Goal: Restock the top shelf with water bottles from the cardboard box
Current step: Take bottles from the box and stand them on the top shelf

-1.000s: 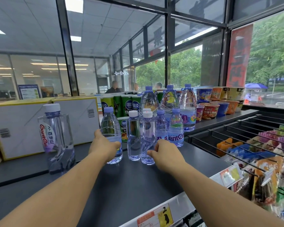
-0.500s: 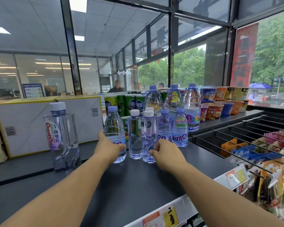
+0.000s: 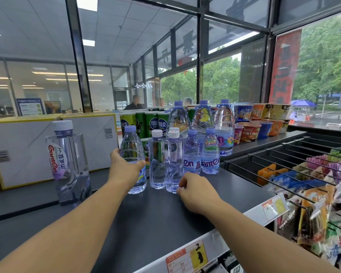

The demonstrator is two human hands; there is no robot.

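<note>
On the dark top shelf [image 3: 156, 223] stands a cluster of small water bottles. My left hand [image 3: 124, 170] grips the leftmost one, a blue-capped bottle [image 3: 132, 146], around its lower body. To its right are two white-capped bottles [image 3: 156, 160] [image 3: 173, 164], then two labelled blue-capped bottles [image 3: 192, 154] [image 3: 210, 154]. My right hand [image 3: 197, 192] lies low on the shelf with fingers loosely curled, fingertips at the base of the second white-capped bottle and holding nothing. Three large bottles [image 3: 202, 119] stand behind. The cardboard box is out of view.
A tall clear jug bottle [image 3: 67, 160] stands alone at the left. White cartons with yellow edges [image 3: 24, 148] line the back left. Green snack cans [image 3: 154, 123] and instant noodle cups [image 3: 260, 123] sit behind the bottles. Wire racks with snack bags [image 3: 313, 174] fill the right.
My right hand has slid back a little from the white-capped bottle's base toward me. My left hand keeps its hold on the blue-capped bottle. The view has shifted slightly.
</note>
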